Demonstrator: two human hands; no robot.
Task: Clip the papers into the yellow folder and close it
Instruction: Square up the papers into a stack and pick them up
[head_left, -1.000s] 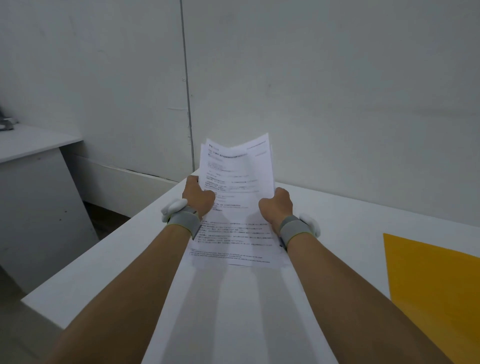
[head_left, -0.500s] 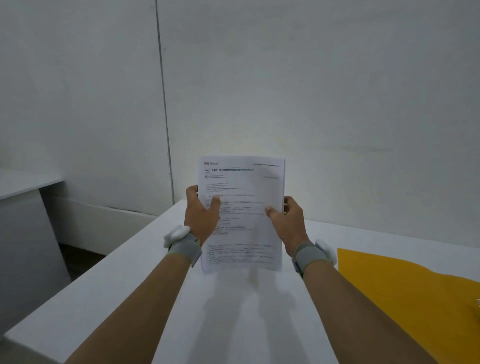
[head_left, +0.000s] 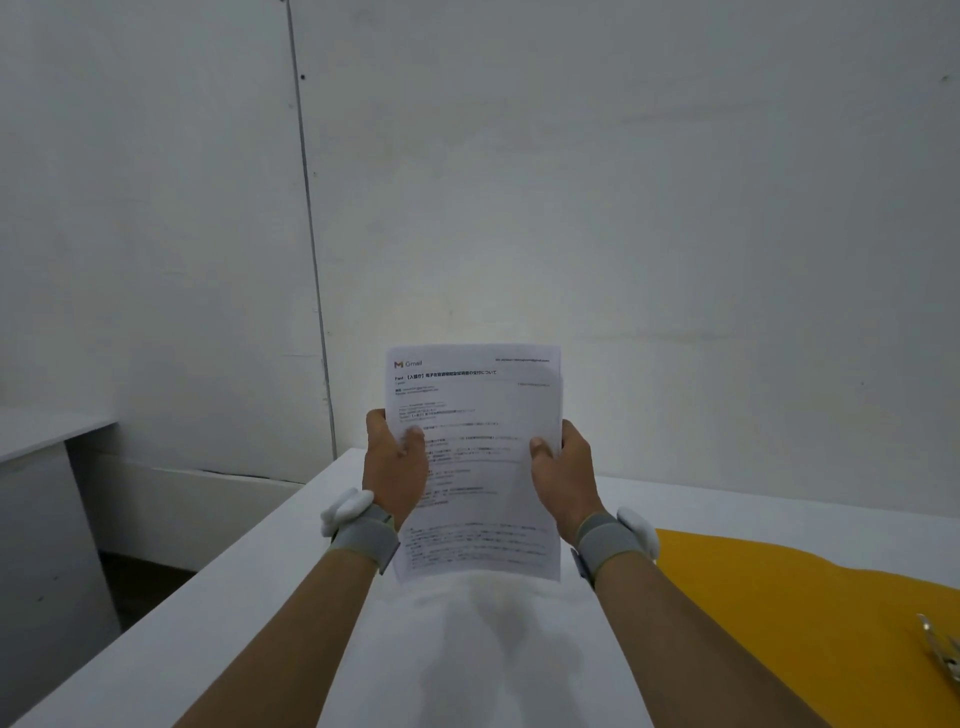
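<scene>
Papers now held upright in the air above the white table, printed side toward the person. A second ago they lay partly on the tabletop, top edges splayed and uneven; the edges now sit almost square, one sheet peeking out at the top right. Reads as the stack having been lifted and tapped into line.

Left hand clamps the left edge, thumb across the front of the page, fingers behind. Right hand grips the right edge the same way. Both fists closed on the sheets.

Yellow folder lies open and flat on the table, near right, well apart from the papers. Metal clip shows at the right frame edge on the folder; whether it is open cannot be told.

Judgement: squaring is about done; next comes carrying the stack right to the clip. Nothing clipped yet.
</scene>
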